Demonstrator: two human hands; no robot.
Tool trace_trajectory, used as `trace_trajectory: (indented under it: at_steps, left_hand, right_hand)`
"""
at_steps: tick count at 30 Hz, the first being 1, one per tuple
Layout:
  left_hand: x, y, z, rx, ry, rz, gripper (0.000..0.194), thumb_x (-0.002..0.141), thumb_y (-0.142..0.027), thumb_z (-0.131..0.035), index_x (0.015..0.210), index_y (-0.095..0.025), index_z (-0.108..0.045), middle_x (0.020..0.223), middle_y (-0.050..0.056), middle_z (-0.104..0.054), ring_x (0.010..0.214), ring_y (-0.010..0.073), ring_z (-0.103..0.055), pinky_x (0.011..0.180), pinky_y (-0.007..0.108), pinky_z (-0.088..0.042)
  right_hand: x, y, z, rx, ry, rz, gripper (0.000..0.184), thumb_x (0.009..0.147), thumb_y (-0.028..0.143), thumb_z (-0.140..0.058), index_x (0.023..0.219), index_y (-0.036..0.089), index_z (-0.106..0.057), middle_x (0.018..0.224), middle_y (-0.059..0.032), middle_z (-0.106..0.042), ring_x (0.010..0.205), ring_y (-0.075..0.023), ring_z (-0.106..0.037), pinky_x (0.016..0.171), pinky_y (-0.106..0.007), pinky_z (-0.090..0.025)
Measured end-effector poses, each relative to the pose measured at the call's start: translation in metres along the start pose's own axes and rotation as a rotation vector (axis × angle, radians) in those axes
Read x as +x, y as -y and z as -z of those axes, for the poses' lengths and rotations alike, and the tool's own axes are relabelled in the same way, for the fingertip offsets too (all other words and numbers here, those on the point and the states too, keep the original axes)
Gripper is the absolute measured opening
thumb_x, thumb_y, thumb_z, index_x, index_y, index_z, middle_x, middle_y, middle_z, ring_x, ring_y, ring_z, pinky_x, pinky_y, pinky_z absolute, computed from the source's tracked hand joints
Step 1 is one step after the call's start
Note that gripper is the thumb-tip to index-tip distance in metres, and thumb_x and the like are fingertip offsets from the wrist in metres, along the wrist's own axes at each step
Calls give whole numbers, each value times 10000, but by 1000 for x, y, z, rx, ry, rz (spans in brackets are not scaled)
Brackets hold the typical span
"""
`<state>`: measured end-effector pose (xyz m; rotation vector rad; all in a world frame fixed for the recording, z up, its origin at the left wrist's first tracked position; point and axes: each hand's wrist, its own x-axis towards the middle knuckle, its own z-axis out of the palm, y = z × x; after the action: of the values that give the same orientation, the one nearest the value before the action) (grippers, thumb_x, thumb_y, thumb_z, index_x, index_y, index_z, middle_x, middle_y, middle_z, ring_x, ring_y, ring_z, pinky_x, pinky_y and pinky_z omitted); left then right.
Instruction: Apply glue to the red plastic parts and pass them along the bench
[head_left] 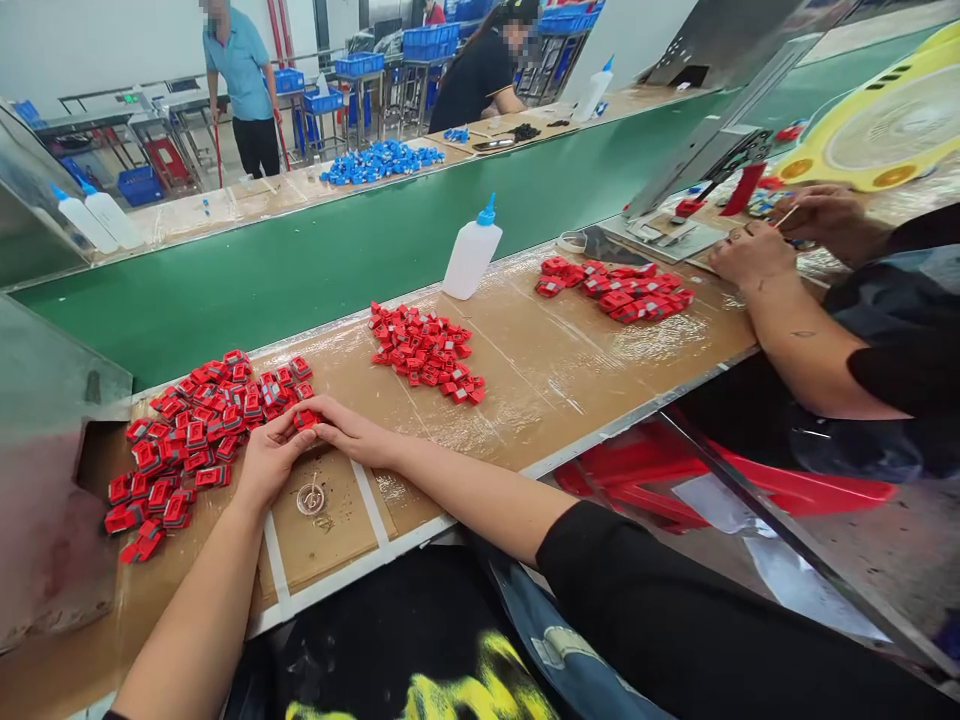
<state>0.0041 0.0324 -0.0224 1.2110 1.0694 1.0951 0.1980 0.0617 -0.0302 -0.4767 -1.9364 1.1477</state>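
Closest in, a black printed shirt [420,680] leans up to the desk [540,370] near its front edge. The left hand [274,455] and right hand [352,432] close narrow, pinching one small red plastic part [306,420] together, with the red pile [191,450] just left, easy reach.

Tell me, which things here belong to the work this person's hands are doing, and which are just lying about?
Seemingly in use: the left hand and right hand, holding a small red plastic part; the large heap of red plastic parts beside them.

Seemingly just nearby: the upright white plastic bottle with a blue nozzle; the small clear round dish.
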Motion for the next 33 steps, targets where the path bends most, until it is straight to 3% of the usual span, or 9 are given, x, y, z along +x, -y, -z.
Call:
trace_trajectory:
  at_steps: [7, 11, 14, 17, 20, 24, 29, 33]
  left_hand:
    - [4, 7, 1, -14, 38, -24, 524, 755, -385, -869, 1218, -166, -756, 1187, 96, -767, 1057, 280, -724, 968, 391, -566]
    - [6, 5, -2, -13, -12, -3, 629, 732, -422, -873, 1279, -154, -714, 1157, 104, -770, 1064, 304, -723, 938, 409, -582]
    - [5, -1, -5, -6, 18, 44, 696, 698, -422, -890, 1303, -149, -679, 1134, 113, -769, 1033, 307, -730, 878, 398, -602]
    - [3, -6, -7, -3, 47, 34, 658, 710, -416, -881, 1282, -160, -680, 1181, 114, -754, 1052, 291, -725, 891, 376, -596]
    - [2, -9, -8, 20, 30, 17, 620, 705, -400, -886, 1254, -179, -702, 1232, 104, -740, 1092, 283, -715, 926, 362, -584]
    - [1, -8, -10, 66, 9, 19, 647, 666, -397, -909, 1234, -152, -721, 1119, 101, -772, 1040, 299, -729, 905, 376, -592]
    - [-1, -6, -14, 70, -26, 0, 585, 706, -426, -882, 1191, -131, -741, 986, 85, -786, 890, 263, -741, 791, 342, -597]
    - [-1, -9, -16, 65, -22, 4, 516, 732, -431, -865, 1150, -152, -750, 969, 70, -787, 830, 237, -738, 718, 306, -586]
  right_hand:
    - [1, -1, -3, -43, -56, 129, 397, 1085, 429, -372, 1358, 182, -522, 1316, -129, -577, 1308, -209, -512, 1170, -434, -396]
    - [3, -3, -5, -74, -102, 75, 434, 1083, 461, -368, 1388, 187, -510, 1300, -129, -580, 1251, -210, -546, 1129, -419, -427]
    - [4, -3, -3, -80, -94, 66, 501, 1061, 542, -387, 1399, 195, -516, 1307, -130, -581, 1255, -224, -545, 1133, -429, -426]
    - [4, -4, -1, -79, -54, 73, 581, 1041, 609, -374, 1424, 198, -520, 1355, -139, -558, 1320, -245, -511, 1172, -451, -390]
    - [3, -3, -1, -72, -17, 6, 666, 985, 612, -525, 1507, 207, -441, 1463, -146, -526, 1367, -263, -504, 1158, -432, -411]
    - [1, 0, -1, -117, -9, -73, 593, 968, 500, -616, 1469, 211, -483, 1425, -125, -592, 1279, -246, -590, 1088, -391, -470]
    - [0, -1, 2, -140, -19, -46, 500, 995, 438, -590, 1428, 202, -512, 1387, -109, -623, 1267, -227, -604, 1091, -376, -463]
    - [5, 0, 7, -222, 35, 37, 581, 959, 436, -652, 1462, 209, -469, 1482, -137, -546, 1340, -230, -558, 1104, -368, -458]
